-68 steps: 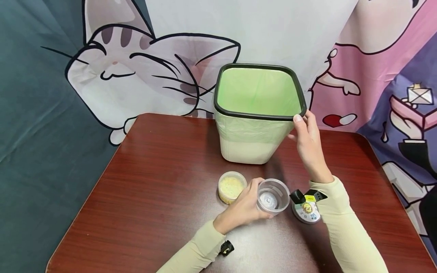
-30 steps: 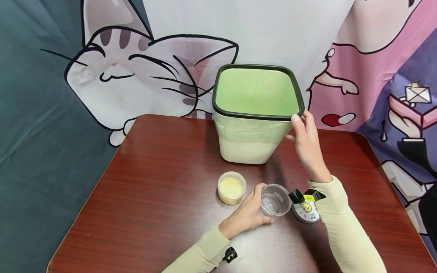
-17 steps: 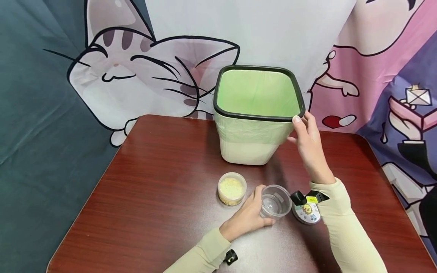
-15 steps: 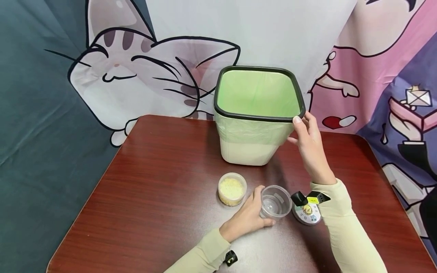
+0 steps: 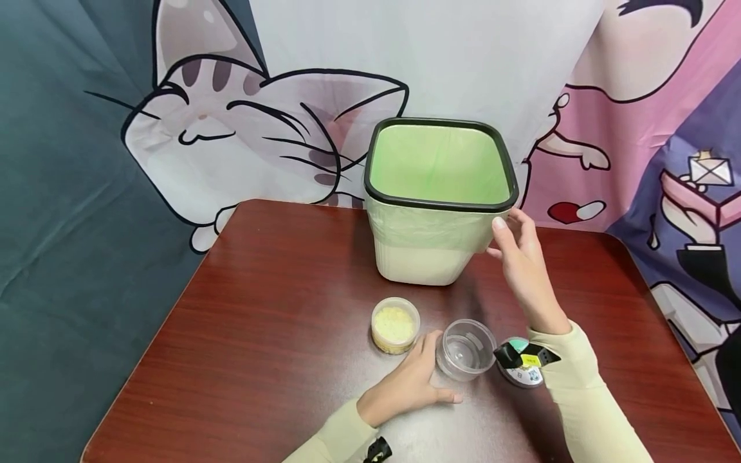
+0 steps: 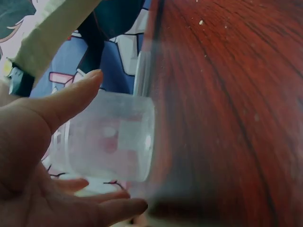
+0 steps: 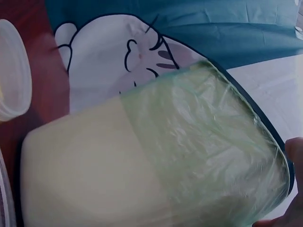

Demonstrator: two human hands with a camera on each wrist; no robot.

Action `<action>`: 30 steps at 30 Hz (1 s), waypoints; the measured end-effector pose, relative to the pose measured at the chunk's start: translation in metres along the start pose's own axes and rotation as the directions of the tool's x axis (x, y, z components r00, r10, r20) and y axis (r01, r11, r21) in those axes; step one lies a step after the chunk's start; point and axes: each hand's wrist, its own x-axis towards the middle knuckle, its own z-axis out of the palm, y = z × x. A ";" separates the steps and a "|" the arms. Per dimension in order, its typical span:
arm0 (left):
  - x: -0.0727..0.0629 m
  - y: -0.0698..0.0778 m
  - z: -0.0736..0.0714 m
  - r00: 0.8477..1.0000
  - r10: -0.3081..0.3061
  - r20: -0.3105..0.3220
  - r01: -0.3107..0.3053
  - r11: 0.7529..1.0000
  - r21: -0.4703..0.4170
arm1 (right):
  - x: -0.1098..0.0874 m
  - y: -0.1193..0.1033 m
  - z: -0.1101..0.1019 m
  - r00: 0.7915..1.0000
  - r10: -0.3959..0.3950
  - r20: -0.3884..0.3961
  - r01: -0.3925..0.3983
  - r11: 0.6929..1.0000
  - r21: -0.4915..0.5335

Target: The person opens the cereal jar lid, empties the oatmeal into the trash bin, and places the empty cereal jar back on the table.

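Note:
A clear plastic tub (image 5: pixel 466 349) stands upright on the table, and nothing shows inside it. My left hand (image 5: pixel 402 384) lies spread at its left side; in the left wrist view the thumb stands off from the tub (image 6: pixel 109 137), with the fingers loosely extended near it. Whether a fingertip still touches is hard to tell. My right hand (image 5: pixel 529 283) is at the right front corner of a pale bin (image 5: pixel 425 257) with a black rim and green liner. Its thumb sits just below the rim and the fingers are loosely bent, not gripping.
Left of the clear tub stands a small tub (image 5: pixel 395 326) of pale yellow bits. A round printed lid (image 5: pixel 523 375) lies partly under the right wrist camera. The reddish wooden table (image 5: pixel 255 334) ends at a cartoon-printed curtain (image 5: pixel 475 58) behind the bin.
My left hand has set the clear tub down and loosened, drawing back slightly left and nearer me. My right thumb has slipped off the bin's rim, the hand moving slightly down.

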 end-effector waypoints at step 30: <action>-0.034 -0.034 -0.063 0.964 -0.047 -0.263 0.063 0.997 0.053 | -0.062 0.019 0.032 0.967 0.032 0.251 0.083 0.897 -0.434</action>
